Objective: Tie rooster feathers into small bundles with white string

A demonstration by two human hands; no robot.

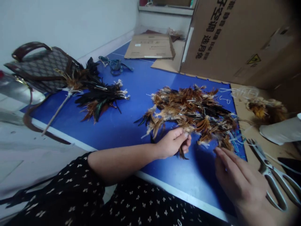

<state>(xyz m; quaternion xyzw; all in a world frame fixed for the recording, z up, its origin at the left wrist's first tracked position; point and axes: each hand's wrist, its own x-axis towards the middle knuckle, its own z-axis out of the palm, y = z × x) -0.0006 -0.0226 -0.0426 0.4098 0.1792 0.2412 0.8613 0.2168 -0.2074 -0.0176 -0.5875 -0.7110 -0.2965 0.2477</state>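
- Two bare hands are in my view, both over the blue tabletop (pixel 124 133).
- The left hand (pixel 172 142) pinches a small feather bunch (pixel 188 128) by the near side of the feather pile (pixel 188 102); dark tips poke out below the fingers.
- The right hand (pixel 241 180) is near the pile's right end, with its fingers close together. I cannot tell if it holds anything.
- The pile is brown, tan and black, and it lies on the blue top. Bits of white and blue string stick out of it.
- Farther left on the blue, I see black feathers (pixel 100 100) and a thin stick (pixel 56 114) with brown feathers at one end.
- Behind them are a patterned handbag (pixel 44 70) and a clear bottle (pixel 23 89) by the left edge. A tangled blue strap (pixel 115 66) lies nearby.
- The table has a pale front edge (pixel 169 190).
- At the right, brown cardboard (pixel 246 125) lies flat. On it I see big scissors (pixel 270 166), partly open, a white roll (pixel 282 129) and a brown and yellow bunch (pixel 265 110).
- A big cardboard box (pixel 225 53) with dark writing stands at the back right.
- A flat cardboard piece (pixel 150 47) lies at the back, near the pale wall (pixel 82 22).
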